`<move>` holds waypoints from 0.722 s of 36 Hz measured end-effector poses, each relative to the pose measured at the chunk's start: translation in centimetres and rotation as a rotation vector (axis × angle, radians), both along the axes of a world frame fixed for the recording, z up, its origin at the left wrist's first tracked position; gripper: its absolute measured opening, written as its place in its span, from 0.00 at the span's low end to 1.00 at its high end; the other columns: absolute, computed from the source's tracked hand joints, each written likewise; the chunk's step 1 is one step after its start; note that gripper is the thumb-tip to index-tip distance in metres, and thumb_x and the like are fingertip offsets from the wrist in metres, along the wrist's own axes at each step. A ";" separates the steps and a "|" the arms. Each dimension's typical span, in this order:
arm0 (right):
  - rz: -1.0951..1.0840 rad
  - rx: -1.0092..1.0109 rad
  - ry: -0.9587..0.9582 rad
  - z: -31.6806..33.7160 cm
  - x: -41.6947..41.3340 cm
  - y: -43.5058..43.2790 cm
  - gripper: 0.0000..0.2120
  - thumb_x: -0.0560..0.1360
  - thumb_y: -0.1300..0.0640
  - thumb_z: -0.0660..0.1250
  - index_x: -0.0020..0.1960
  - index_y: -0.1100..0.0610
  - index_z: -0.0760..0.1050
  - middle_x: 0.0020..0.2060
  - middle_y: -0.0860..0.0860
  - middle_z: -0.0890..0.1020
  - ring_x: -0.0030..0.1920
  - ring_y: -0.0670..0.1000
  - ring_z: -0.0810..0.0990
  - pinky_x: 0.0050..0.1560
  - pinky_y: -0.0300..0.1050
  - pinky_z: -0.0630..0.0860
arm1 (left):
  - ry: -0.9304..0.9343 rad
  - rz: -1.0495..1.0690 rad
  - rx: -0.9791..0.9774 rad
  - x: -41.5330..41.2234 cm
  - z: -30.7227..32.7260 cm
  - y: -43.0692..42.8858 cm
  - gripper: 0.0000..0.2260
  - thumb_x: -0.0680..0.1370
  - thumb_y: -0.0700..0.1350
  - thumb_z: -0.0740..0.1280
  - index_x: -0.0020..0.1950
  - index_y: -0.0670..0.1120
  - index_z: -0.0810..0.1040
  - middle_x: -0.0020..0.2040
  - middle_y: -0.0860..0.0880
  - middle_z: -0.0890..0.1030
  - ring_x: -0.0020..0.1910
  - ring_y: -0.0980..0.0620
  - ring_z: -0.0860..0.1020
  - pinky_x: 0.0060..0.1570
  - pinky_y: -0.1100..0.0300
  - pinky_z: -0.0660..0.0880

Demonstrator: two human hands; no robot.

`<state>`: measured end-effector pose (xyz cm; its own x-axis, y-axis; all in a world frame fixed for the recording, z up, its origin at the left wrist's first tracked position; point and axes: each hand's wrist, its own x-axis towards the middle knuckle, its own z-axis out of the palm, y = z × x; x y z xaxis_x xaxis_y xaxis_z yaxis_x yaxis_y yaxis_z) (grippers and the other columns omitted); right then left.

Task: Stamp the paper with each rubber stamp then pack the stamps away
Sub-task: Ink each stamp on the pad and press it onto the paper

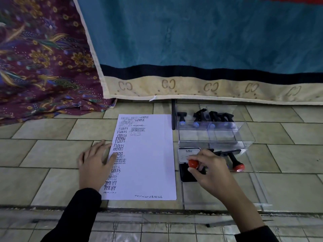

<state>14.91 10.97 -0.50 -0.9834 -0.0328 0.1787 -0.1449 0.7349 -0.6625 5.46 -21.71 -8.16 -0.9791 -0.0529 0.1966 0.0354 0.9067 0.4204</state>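
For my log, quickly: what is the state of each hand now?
Left hand: open, flat on the paper.
Right hand: holding the red-topped stamp over the ink pad.

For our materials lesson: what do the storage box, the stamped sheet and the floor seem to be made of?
Storage box: clear hard plastic, probably acrylic; the stamps show through its glossy walls.
Sheet: thin matt white paper, lying flat and taking ink.
Floor: likely glazed ceramic tile; pale slabs with grout lines and a slight sheen.
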 end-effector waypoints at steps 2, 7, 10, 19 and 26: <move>0.005 0.006 -0.023 0.1 0.0 0.1 0.13 0.66 0.61 0.76 0.51 0.54 0.82 0.38 0.39 0.74 0.33 0.40 0.76 0.41 0.25 0.72 | 0.000 0.002 -0.008 0.0 0.0 0.0 0.21 0.73 0.60 0.60 0.63 0.55 0.77 0.70 0.55 0.72 0.70 0.51 0.67 0.71 0.49 0.52; -0.025 -0.016 -0.057 0.4 -0.5 0.0 0.13 0.68 0.62 0.75 0.51 0.55 0.82 0.38 0.39 0.74 0.34 0.43 0.76 0.40 0.25 0.71 | 0.009 0.007 -0.012 0.0 0.0 0.1 0.21 0.73 0.60 0.60 0.62 0.54 0.78 0.69 0.55 0.73 0.70 0.51 0.67 0.71 0.50 0.52; -0.024 -0.013 -0.089 0.6 -0.7 0.0 0.13 0.68 0.62 0.75 0.52 0.54 0.82 0.38 0.39 0.75 0.35 0.42 0.76 0.41 0.25 0.71 | 0.009 0.005 -0.016 -0.1 -0.1 0.0 0.21 0.73 0.60 0.60 0.62 0.54 0.78 0.69 0.55 0.73 0.70 0.51 0.67 0.71 0.50 0.51; -0.046 -0.021 -0.155 1.1 -1.0 0.0 0.13 0.67 0.61 0.76 0.51 0.54 0.83 0.38 0.39 0.76 0.35 0.38 0.76 0.41 0.23 0.71 | 0.005 0.011 -0.015 -0.1 0.0 0.1 0.21 0.73 0.60 0.60 0.62 0.54 0.78 0.69 0.54 0.73 0.70 0.50 0.67 0.70 0.50 0.52; -0.072 -0.061 -0.120 0.8 -0.5 -0.1 0.14 0.66 0.62 0.76 0.50 0.53 0.83 0.38 0.40 0.77 0.35 0.42 0.77 0.41 0.25 0.72 | -0.002 0.012 -0.001 -0.1 0.1 0.2 0.21 0.73 0.59 0.60 0.62 0.54 0.78 0.70 0.54 0.72 0.71 0.51 0.66 0.72 0.48 0.52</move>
